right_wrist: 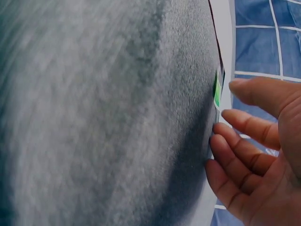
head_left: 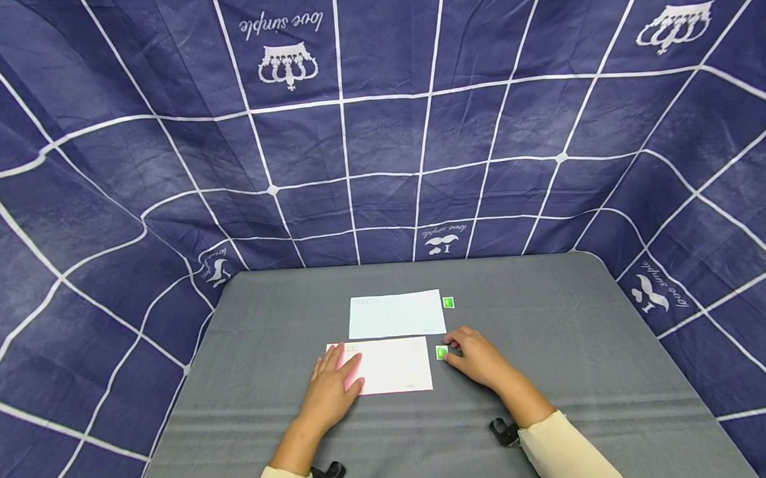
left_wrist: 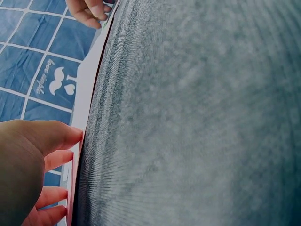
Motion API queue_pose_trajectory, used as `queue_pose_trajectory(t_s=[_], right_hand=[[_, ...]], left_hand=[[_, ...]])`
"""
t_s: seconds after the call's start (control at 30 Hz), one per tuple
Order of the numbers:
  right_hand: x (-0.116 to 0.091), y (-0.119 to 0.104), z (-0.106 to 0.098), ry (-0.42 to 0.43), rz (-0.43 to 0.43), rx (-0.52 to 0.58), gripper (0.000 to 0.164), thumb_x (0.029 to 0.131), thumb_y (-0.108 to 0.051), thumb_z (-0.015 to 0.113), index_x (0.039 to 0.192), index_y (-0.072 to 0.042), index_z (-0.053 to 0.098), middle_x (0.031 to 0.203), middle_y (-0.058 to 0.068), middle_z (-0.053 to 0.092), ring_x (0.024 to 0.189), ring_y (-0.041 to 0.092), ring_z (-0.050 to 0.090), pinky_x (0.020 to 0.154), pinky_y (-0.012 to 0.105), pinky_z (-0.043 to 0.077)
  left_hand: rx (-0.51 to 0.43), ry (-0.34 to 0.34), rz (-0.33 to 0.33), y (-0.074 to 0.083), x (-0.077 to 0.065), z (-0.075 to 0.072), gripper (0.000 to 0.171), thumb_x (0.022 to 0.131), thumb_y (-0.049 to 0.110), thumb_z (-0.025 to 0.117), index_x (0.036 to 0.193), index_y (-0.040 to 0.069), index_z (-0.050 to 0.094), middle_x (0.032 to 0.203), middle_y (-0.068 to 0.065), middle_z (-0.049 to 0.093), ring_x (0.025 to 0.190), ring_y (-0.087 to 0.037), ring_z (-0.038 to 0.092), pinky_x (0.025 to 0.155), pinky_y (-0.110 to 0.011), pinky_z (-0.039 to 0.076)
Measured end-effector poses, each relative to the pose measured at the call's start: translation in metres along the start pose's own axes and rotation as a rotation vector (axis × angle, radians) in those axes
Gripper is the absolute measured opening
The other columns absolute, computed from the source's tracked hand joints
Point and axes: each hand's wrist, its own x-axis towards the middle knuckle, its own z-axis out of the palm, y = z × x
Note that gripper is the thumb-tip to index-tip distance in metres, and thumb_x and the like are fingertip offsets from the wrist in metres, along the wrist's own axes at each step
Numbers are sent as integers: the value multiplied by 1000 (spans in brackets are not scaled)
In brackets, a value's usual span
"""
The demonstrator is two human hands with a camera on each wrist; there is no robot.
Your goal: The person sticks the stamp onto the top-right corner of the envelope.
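In the head view, a white envelope with a pink edge (head_left: 394,369) lies flat on the grey table. My left hand (head_left: 328,396) rests on its left end, fingers and thumb spread; the left wrist view shows the fingertips (left_wrist: 56,193) along the paper. Just right of this envelope is a small green stamp with a white border (head_left: 442,353). My right hand (head_left: 479,359) is beside that stamp, fingers loosely bent. Seen from the right wrist, the thumb (right_wrist: 247,89) and forefinger stand apart, right by the stamp (right_wrist: 217,94), gripping nothing.
A second, pale bluish-white envelope (head_left: 397,314) lies behind the first. Another green stamp (head_left: 448,303) sits off its right end. Grey cloth covers the table (head_left: 537,297). A blue curtain with white grid lines (head_left: 379,133) hangs around the back and sides.
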Motion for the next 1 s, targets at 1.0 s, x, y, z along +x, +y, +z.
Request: queue_pose_trajectory(t_s=[1.0], right_hand=[[9, 0, 4, 30, 85, 32, 24, 81, -7, 76, 71, -16, 56, 72, -4, 48, 66, 8, 43, 61, 23, 35]], left_hand=[[-48, 23, 24, 4, 2, 0, 48, 90, 23, 72, 134, 6, 66, 150, -25, 51, 144, -46, 41, 117, -60, 35]])
